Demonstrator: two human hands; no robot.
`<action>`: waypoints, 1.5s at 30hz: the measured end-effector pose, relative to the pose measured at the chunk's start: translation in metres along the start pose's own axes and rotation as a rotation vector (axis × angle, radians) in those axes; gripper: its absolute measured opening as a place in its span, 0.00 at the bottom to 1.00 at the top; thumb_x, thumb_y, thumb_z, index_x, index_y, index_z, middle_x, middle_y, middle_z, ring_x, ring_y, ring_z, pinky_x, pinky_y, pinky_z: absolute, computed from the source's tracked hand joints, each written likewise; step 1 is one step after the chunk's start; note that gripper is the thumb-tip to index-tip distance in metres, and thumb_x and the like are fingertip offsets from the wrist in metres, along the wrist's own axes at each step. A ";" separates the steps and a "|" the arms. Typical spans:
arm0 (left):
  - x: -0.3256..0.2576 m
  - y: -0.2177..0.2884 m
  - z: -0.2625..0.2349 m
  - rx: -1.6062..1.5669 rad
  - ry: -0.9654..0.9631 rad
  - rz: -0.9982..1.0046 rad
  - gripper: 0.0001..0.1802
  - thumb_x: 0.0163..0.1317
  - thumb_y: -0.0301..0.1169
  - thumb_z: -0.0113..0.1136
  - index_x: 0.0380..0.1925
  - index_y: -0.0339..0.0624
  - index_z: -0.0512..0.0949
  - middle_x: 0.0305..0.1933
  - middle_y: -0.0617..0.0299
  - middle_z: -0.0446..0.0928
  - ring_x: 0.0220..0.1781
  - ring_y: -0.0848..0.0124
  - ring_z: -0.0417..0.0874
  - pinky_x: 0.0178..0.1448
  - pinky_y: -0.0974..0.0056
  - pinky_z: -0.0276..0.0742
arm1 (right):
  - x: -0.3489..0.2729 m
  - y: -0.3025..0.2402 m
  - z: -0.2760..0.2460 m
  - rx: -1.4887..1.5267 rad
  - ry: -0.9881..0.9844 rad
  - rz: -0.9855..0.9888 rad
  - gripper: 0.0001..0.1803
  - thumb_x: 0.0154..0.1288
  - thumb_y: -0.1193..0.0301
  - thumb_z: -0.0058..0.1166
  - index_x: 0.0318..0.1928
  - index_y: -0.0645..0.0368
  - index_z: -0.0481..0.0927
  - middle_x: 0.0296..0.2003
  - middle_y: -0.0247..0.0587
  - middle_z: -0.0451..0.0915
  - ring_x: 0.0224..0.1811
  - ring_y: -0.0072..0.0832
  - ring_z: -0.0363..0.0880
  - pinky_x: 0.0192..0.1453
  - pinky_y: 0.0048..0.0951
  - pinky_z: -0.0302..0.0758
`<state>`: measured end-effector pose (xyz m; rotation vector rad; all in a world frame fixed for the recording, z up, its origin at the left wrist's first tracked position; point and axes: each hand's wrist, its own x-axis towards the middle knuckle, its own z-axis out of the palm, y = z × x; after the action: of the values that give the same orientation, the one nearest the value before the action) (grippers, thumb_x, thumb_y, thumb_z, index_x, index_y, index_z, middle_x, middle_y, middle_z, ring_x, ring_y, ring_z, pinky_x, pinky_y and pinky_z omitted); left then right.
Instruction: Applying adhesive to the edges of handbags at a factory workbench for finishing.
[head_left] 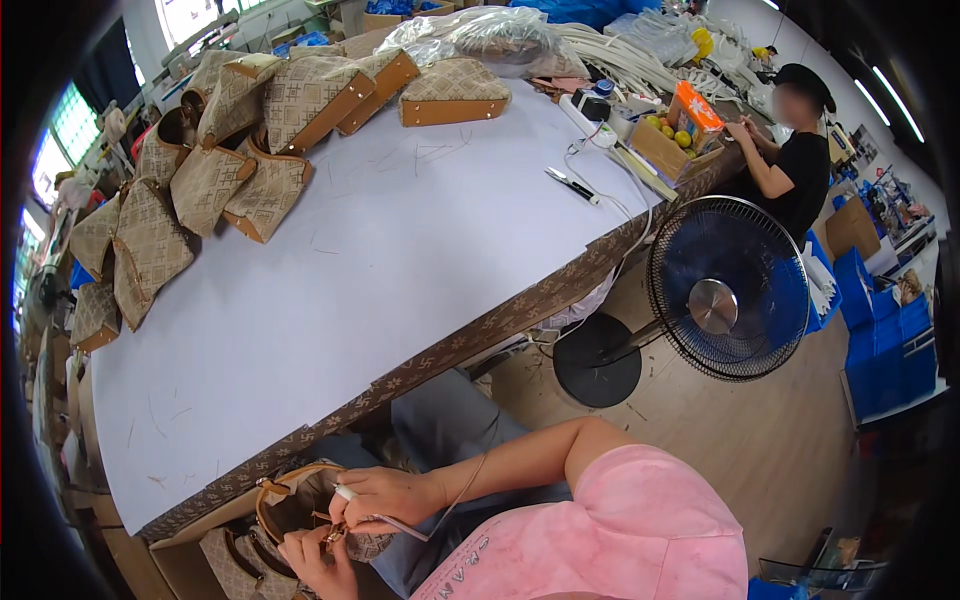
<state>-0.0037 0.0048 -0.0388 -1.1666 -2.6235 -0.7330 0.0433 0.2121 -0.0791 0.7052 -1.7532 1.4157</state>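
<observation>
Nearest the lower edge of the view, both hands work on a tan patterned handbag (300,510) held in the lap, below the near edge of the table (300,300) and not resting on it. The left hand (318,562) is under the bag's open mouth, its fingers curled and pinching a small fitting at the rim. The right hand (385,497) sits just above, fingers pressed together around a thin white tool (375,512) whose tip points at the same spot; a slim cord (462,490) trails from it along the forearm. The two hands nearly touch.

My judgement is that the tool tip could slip off the small fitting and mark the leather trim or prick the left fingertips, because they pinch right beside it and the bag hangs unsupported. The trailing cord could also snag on the bag's handle.

Farther off, the table's white top is bare in the middle. Finished bags (190,180) crowd its far left corner and far edge. At the far right corner sit a cardboard box of fruit (680,135) and a power strip (590,115), where another person (790,150) works. A standing fan (725,288) is on the floor beside the table's right edge.
</observation>
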 end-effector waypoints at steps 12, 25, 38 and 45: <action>-0.003 0.002 0.001 -0.181 0.028 -0.230 0.17 0.47 0.17 0.69 0.29 0.36 0.68 0.50 0.51 0.73 0.46 0.54 0.75 0.48 0.57 0.73 | -0.004 -0.006 0.002 0.101 -0.008 0.044 0.14 0.59 0.80 0.65 0.38 0.53 0.72 0.43 0.39 0.83 0.38 0.38 0.72 0.46 0.38 0.67; 0.007 0.007 0.001 -0.046 0.010 0.071 0.15 0.46 0.19 0.69 0.29 0.38 0.70 0.42 0.54 0.77 0.44 0.55 0.77 0.47 0.55 0.71 | -0.012 -0.003 -0.003 0.122 0.015 0.106 0.13 0.59 0.80 0.66 0.39 0.54 0.74 0.41 0.38 0.84 0.39 0.38 0.76 0.43 0.38 0.68; -0.007 0.006 0.014 -0.053 0.051 -0.001 0.15 0.49 0.22 0.70 0.28 0.39 0.69 0.36 0.54 0.75 0.40 0.54 0.75 0.46 0.54 0.68 | -0.020 0.004 0.000 0.092 0.043 0.076 0.14 0.58 0.81 0.66 0.40 0.58 0.74 0.40 0.43 0.82 0.41 0.42 0.78 0.45 0.40 0.74; -0.007 0.008 0.014 -0.018 0.066 0.040 0.15 0.51 0.23 0.70 0.28 0.39 0.69 0.36 0.55 0.75 0.40 0.54 0.75 0.46 0.54 0.68 | -0.020 0.000 -0.001 0.070 0.045 0.056 0.13 0.59 0.81 0.65 0.40 0.58 0.74 0.40 0.42 0.80 0.41 0.42 0.77 0.45 0.40 0.74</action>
<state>0.0070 0.0118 -0.0505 -1.1763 -2.5375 -0.7754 0.0545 0.2125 -0.0959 0.6604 -1.7076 1.5263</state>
